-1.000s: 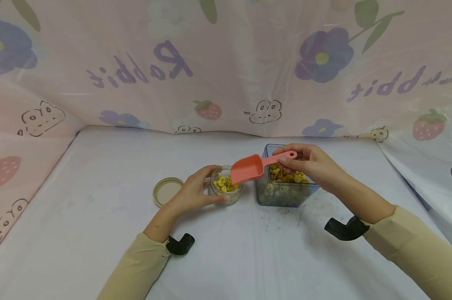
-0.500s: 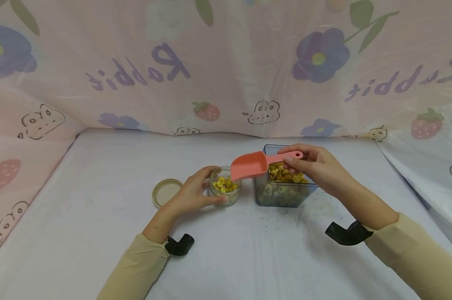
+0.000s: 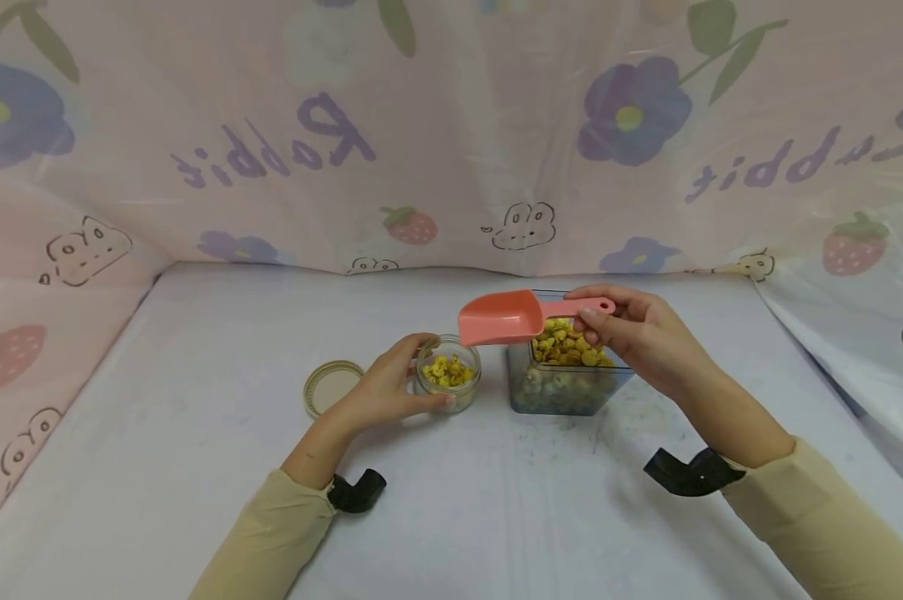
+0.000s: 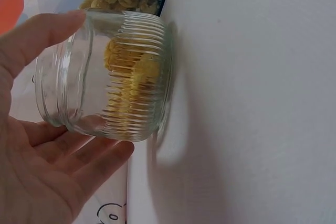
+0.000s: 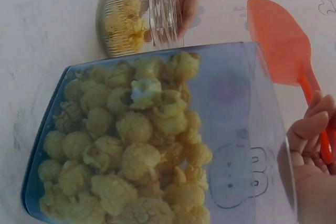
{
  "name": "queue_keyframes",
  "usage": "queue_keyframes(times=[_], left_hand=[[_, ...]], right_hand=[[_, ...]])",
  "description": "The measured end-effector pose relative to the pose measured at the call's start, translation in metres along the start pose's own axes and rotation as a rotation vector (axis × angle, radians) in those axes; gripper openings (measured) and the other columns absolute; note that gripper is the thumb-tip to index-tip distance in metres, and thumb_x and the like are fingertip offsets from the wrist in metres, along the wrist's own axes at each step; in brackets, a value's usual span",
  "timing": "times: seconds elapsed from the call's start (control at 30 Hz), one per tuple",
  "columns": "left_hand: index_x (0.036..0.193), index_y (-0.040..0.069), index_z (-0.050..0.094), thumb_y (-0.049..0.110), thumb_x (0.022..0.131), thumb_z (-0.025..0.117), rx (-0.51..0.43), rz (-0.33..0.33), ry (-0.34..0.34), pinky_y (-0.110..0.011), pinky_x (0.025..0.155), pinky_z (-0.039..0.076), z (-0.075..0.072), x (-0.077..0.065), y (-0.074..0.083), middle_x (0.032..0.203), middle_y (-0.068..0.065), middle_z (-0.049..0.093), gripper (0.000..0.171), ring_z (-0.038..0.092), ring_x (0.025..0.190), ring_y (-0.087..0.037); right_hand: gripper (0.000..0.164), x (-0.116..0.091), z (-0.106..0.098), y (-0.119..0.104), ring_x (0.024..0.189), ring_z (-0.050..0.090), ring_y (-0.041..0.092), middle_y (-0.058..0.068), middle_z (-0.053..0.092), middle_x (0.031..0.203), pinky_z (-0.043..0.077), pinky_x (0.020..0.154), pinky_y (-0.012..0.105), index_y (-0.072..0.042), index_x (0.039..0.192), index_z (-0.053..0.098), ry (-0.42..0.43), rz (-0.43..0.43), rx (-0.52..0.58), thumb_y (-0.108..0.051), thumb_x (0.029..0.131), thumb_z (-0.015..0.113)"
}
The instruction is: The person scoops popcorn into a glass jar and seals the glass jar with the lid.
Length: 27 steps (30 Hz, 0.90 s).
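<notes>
My left hand (image 3: 386, 385) grips a glass jar (image 4: 126, 77) with ribbed lower walls, thumb on one side and fingers on the other. The jar stands upright on the white cloth with some yellow popcorn (image 3: 448, 371) inside. My right hand (image 3: 639, 333) pinches the handle of a coral-pink scoop (image 3: 502, 318). The scoop's bowl looks bare inside and is held level above the gap between the jar and a clear bluish container (image 3: 567, 392). That square container holds a lot of popcorn (image 5: 126, 145), well below its rim in the right wrist view.
A round lid (image 3: 331, 387) with a gold rim lies on the cloth left of the jar, partly behind my left hand. White cloth (image 3: 451, 517) covers the surface, and a printed curtain (image 3: 451, 125) rises at the back and sides.
My right hand has lifted the scoop and drawn it slightly right, away from the jar, levelling its bowl. My left hand stays on the jar.
</notes>
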<state>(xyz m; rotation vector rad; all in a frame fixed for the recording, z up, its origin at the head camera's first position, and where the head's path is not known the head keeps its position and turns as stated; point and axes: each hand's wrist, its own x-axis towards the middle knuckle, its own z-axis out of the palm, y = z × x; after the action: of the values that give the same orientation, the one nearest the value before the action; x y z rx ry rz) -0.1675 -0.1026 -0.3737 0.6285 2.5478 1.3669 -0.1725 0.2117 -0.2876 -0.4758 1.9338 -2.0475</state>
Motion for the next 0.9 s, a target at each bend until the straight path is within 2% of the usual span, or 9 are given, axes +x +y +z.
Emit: queue_keyframes(times=[0.17,0.3,0.47,0.6,0.73,0.9], left_hand=[[0.14,0.002,0.038,0.026,0.077,0.08,0.023,0.003,0.002,-0.047,0.105,0.043,0.0,-0.001,0.001,0.139,-0.017,0.047,0.079,0.046,0.129,-0.03],[0.141,-0.001,0.036,0.025,0.077,0.079,0.064,-0.003,-0.008,-0.049,0.109,0.037,0.0,-0.001,0.004,0.14,-0.019,0.045,0.081,0.042,0.132,-0.032],[0.145,-0.008,0.026,0.022,0.079,0.075,0.121,-0.002,-0.048,-0.05,0.114,0.031,-0.001,0.0,0.011,0.146,-0.025,0.037,0.087,0.035,0.137,-0.036],[0.148,-0.007,0.022,0.024,0.08,0.074,0.158,0.013,-0.06,-0.05,0.114,0.03,-0.001,0.001,0.018,0.148,-0.025,0.033,0.092,0.033,0.138,-0.036],[0.149,-0.001,0.023,0.032,0.08,0.076,0.173,0.017,-0.036,-0.049,0.114,0.03,-0.001,0.004,0.025,0.149,-0.02,0.032,0.093,0.032,0.139,-0.032],[0.149,0.004,0.025,0.04,0.078,0.077,0.135,0.041,0.015,-0.048,0.115,0.028,0.001,0.009,0.034,0.151,-0.013,0.029,0.095,0.027,0.142,-0.027]], right_hand=[[0.021,-0.002,-0.003,-0.001,0.075,0.054,0.009,0.0,0.063,0.088,0.05,0.065,0.017,-0.009,0.112,0.065,-0.007,-0.022,0.038,-0.003,0.098,0.05],[0.022,-0.005,-0.006,-0.001,0.075,0.054,0.009,0.0,0.064,0.088,0.05,0.065,0.017,-0.007,0.113,0.064,-0.003,-0.043,0.053,-0.002,0.098,0.049],[0.024,-0.009,-0.012,-0.001,0.077,0.057,0.01,0.002,0.064,0.09,0.05,0.065,0.018,-0.005,0.114,0.064,-0.009,-0.063,0.103,0.0,0.098,0.047],[0.025,-0.012,-0.015,0.001,0.078,0.058,0.01,0.003,0.064,0.091,0.05,0.065,0.018,-0.004,0.115,0.063,-0.006,-0.07,0.124,0.002,0.098,0.046],[0.026,-0.015,-0.02,0.002,0.078,0.058,0.01,0.003,0.064,0.091,0.05,0.065,0.019,-0.004,0.116,0.064,0.0,-0.084,0.129,0.003,0.098,0.046],[0.028,-0.02,-0.026,0.004,0.08,0.059,0.01,0.004,0.065,0.092,0.051,0.068,0.019,-0.001,0.117,0.062,-0.009,-0.108,0.159,0.005,0.098,0.043]])
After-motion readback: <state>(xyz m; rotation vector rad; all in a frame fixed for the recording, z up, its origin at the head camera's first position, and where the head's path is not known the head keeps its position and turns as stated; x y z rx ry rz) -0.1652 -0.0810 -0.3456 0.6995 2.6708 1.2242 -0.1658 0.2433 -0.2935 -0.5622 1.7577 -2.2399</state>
